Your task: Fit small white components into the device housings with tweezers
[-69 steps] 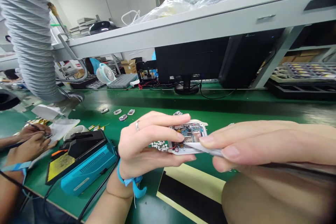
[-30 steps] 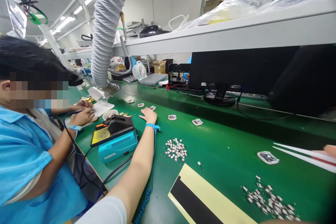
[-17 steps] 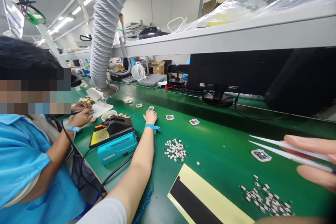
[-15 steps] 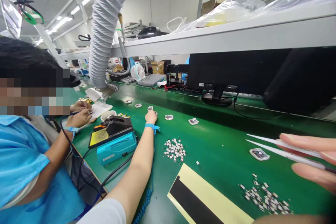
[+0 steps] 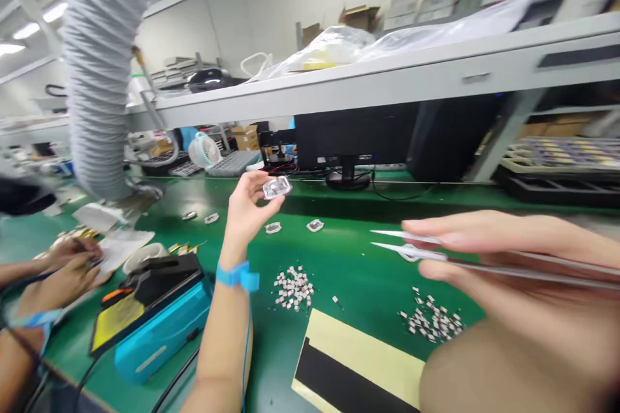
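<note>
My left hand [image 5: 248, 210], with a blue wrist strap [image 5: 238, 276], pinches a small clear-rimmed electronic housing [image 5: 277, 188] between thumb and fingers, raised above the green bench. In my right hand [image 5: 477, 251] is a pair of tweezers [image 5: 407, 244], points apart and nothing between them, aimed left. Behind the tweezers another housing is mostly hidden. Similar housings [image 5: 314, 225] lie in a spaced row on the bench. One pile of tiny white parts with dark leads [image 5: 294, 287] sits below my left hand, and a second pile [image 5: 433, 318] lies below the tweezers.
A yellow sheet with a black strip [image 5: 358, 368] lies at the front. To the left stand a blue soldering unit [image 5: 162, 329] and a hanging duct [image 5: 99, 77]; a co-worker's hands [image 5: 68, 271] are beyond. A monitor [image 5: 356, 139] stands under the shelf [image 5: 378, 74].
My left hand has lifted a housing off the bench row and brought it up and closer. My right hand with the tweezers has come further into view. The camera has turned right.
</note>
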`<state>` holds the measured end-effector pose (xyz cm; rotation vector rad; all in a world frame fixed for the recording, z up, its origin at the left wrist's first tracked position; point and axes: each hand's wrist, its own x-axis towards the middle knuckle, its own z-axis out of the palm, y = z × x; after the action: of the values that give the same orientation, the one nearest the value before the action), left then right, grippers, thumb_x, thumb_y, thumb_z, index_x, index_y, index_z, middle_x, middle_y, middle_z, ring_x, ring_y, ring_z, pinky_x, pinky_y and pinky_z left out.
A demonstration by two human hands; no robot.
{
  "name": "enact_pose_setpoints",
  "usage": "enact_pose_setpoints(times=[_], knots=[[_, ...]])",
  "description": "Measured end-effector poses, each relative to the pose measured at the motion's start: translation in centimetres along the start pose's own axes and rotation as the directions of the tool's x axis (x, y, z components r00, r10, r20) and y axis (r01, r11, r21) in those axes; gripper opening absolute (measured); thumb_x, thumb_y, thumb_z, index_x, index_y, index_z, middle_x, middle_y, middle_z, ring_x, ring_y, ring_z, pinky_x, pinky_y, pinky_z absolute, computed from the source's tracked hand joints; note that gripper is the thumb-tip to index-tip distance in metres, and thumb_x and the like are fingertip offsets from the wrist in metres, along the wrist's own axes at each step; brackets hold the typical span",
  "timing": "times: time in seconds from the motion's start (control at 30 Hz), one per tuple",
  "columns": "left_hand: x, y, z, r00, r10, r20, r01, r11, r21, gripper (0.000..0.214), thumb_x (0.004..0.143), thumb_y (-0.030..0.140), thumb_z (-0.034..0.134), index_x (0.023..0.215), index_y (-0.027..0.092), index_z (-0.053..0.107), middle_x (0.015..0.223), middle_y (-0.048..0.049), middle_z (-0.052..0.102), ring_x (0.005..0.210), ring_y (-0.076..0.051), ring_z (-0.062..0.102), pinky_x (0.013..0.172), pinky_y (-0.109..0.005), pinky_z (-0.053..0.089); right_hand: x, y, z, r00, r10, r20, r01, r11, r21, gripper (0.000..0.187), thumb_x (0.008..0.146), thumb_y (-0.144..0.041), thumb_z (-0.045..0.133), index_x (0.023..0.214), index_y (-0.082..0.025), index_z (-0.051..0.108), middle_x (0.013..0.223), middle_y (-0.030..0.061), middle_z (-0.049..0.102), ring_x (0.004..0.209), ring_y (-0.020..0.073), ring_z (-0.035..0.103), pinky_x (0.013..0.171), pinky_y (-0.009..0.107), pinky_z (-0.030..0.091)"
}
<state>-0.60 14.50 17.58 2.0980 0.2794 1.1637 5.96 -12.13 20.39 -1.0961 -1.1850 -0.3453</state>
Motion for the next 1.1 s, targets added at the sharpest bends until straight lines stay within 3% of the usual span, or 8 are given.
enact_pose_setpoints(times=[0.1,0.2,0.5,0.73,0.87,0.97,1.03,1.1], knots=[[-3.3,5.7,1.1,0.974,0.198,0.11,-0.169,0.958,-0.232,0.044,0.065,0.01,0.065,0.103,0.019,0.045,0.102,-0.0053,0.058,0.1,-0.018,0.056,0.081,-0.024,0.049,0.2,0.0,0.5,0.994,-0.08,0.072,0.077,0.996,0.039,0.031,0.063,0.007,0.065,0.085,-0.015,0.065,0.085,0.003,0.066,0.08,0.0168,0.062,0.069,0.023,0.054],[-5.7,8.5,1.6,0.945,0.274,0.178,-0.21,0.927,-0.312,0.047,0.063,0.003,0.065,0.104,0.02,0.048,0.104,-0.0045,0.058,0.099,-0.018,0.056,0.082,-0.023,0.05,0.1,0.3,0.5,0.99,-0.113,0.086,0.106,0.991,0.084,0.034,0.062,0.008,0.065,0.089,-0.013,0.064,0.089,0.0048,0.065,0.082,0.0182,0.062,0.068,0.026,0.054],[-7.1,9.4,2.1,0.932,0.347,0.108,-0.278,0.872,-0.403,0.057,0.057,0.0,0.071,0.107,0.021,0.051,0.102,-0.0023,0.059,0.098,-0.018,0.056,0.081,-0.024,0.05,-0.1,0.1,0.8,0.988,-0.082,0.128,0.068,0.992,0.11,0.033,0.06,0.004,0.069,0.088,-0.014,0.064,0.086,0.0056,0.065,0.079,0.0185,0.062,0.066,0.029,0.054],[-7.2,9.5,3.0,0.927,0.37,0.063,-0.293,0.817,-0.496,0.055,0.055,-0.001,0.071,0.103,0.018,0.052,0.098,-0.0038,0.055,0.093,-0.015,0.055,0.077,-0.021,0.05,-0.2,-0.4,1.5,0.994,-0.104,-0.014,0.105,0.988,0.109,0.026,0.066,0.006,0.063,0.083,-0.014,0.066,0.081,0.0035,0.065,0.076,0.018,0.062,0.062,0.029,0.054],[-7.3,9.4,3.6,0.953,0.26,0.156,-0.12,0.795,-0.594,0.05,0.056,0.005,0.071,0.1,0.021,0.052,0.097,-0.0026,0.046,0.086,-0.013,0.054,0.069,-0.019,0.051,-0.2,-0.8,2.1,0.987,-0.072,-0.145,0.093,0.985,0.146,0.024,0.062,0.006,0.066,0.076,-0.013,0.064,0.077,0.002,0.065,0.073,0.0178,0.063,0.058,0.027,0.054],[-7.3,9.3,3.9,0.918,0.181,0.354,0.145,0.677,-0.722,0.056,0.058,0.035,0.074,0.107,0.023,0.05,0.097,-0.0045,0.052,0.087,-0.019,0.056,0.068,-0.025,0.053,-0.2,-0.7,2.3,0.983,-0.017,-0.184,0.059,0.972,0.227,0.02,0.063,0.003,0.068,0.073,-0.013,0.063,0.073,0.0013,0.065,0.072,0.0173,0.063,0.058,0.026,0.054],[-7.2,9.3,4.1,0.824,0.183,0.536,0.361,0.559,-0.746,0.055,0.067,0.059,0.054,0.106,0.021,0.052,0.088,-0.0069,0.059,0.084,-0.023,0.06,0.064,-0.03,0.054,-0.3,-0.5,2.3,0.987,0.025,-0.159,0.028,0.945,0.324,0.016,0.067,-0.002,0.066,0.076,-0.015,0.062,0.075,0.001,0.065,0.071,0.0155,0.063,0.054,0.023,0.054],[-7.0,9.4,4.4,0.662,0.218,0.717,0.568,0.477,-0.67,0.058,0.077,0.064,0.029,0.098,0.017,0.058,0.076,-0.0089,0.063,0.076,-0.025,0.063,0.056,-0.033,0.054,-0.4,-0.2,2.1,0.996,0.049,-0.07,-0.013,0.896,0.445,0.015,0.071,-0.006,0.064,0.078,-0.018,0.061,0.079,0.0002,0.065,0.066,0.0136,0.063,0.045,0.021,0.053]])
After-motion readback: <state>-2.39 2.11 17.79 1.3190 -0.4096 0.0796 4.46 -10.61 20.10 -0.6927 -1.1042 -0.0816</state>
